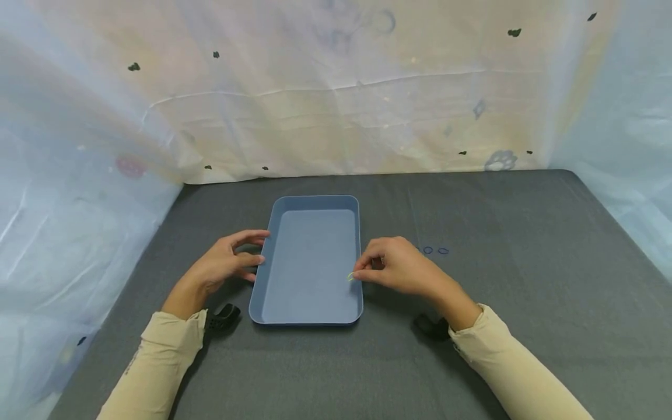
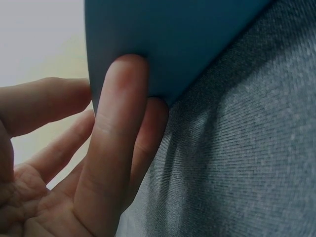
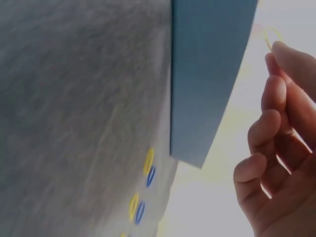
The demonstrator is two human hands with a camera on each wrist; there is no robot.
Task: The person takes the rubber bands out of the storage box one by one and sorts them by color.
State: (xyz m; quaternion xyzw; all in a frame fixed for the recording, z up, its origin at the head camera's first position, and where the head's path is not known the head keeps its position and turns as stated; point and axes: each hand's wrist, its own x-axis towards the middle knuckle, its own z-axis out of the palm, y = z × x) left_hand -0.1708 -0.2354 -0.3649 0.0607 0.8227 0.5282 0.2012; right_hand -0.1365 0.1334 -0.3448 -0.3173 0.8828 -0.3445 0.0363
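A shallow blue rectangular tray (image 1: 315, 256) stands on the grey cloth with bare floor showing. My left hand (image 1: 223, 265) is at its left side; in the left wrist view, fingertips (image 2: 127, 74) touch the outer wall (image 2: 182, 34), fingers nearly straight. Above the tray's right edge, my right hand (image 1: 401, 265) pinches a thin yellow rubber band (image 1: 350, 277) between thumb and forefinger. That loop sticks up from the fingertips in the right wrist view, its other fingers curled below. Beyond the right hand lie blue rubber bands (image 1: 443, 251), partly hidden by it.
Yellow rubber bands (image 3: 148, 160) and blue rubber bands (image 3: 140, 212) lie in pairs on the cloth beside the tray. A dark strap piece (image 1: 224, 317) shows at the left wrist, another (image 1: 431, 326) at the right. A patterned curtain (image 1: 336, 116) hangs behind the table.
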